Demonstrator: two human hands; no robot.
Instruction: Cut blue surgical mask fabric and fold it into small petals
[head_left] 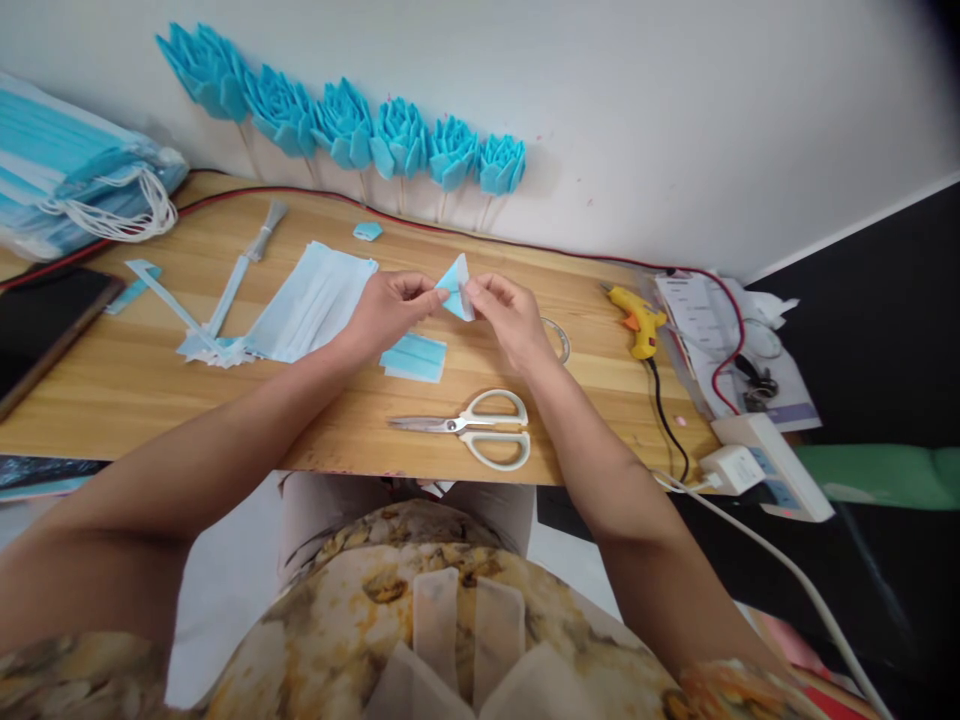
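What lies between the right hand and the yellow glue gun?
In the head view, a pale ring, perhaps a roll of tape, lies on the wooden desk between the right hand and the yellow glue gun, partly hidden by the wrist.

Soft, diffuse light brightens the wooden table (600, 380); faint shadows on the wall (637, 120) behind it, dim black panel (885, 300) right of it, stretched, slightly blurry sleeves (82, 675) before it

Six blue flowers (345, 125) line the far side. One folded blue piece (458, 284) is in the middle, one pair of scissors (451, 425) near, one phone (52, 325) left, one yellow glue gun (642, 322) and one power strip (776, 470) right.
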